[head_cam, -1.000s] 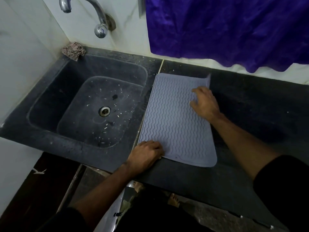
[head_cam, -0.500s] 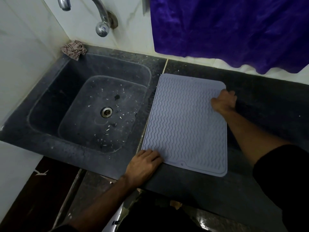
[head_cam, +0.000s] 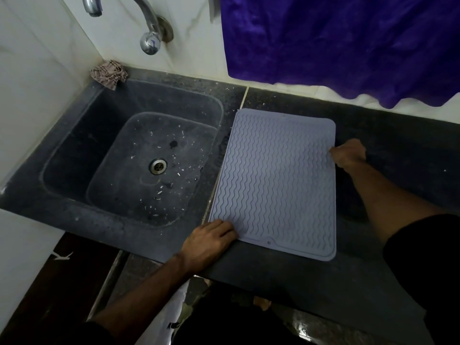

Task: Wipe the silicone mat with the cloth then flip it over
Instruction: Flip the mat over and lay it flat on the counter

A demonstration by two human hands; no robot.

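1. On the dark table (head_cam: 388, 150) just right of the sink (head_cam: 129, 155), the silicone mat (head_cam: 276, 180) lies flat, ribbed face up.
2. Our left hand (head_cam: 209, 241) presses its near-left corner, fingers together and flat on it.
3. Our right hand (head_cam: 348, 154) sits curled at the mat's right edge; whether it pinches the edge, we cannot tell.
4. The cloth (head_cam: 109, 73) rests crumpled at the sink's far-left corner, well apart from both hands.
5. For a clean flip, we judge the right fingers should get under the edge and lift evenly, the left hand freeing its corner.

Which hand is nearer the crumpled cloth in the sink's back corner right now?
Left. The left hand rests on the mat's near-left corner, across the sink from the cloth. The right hand is at the mat's right edge, farther away.
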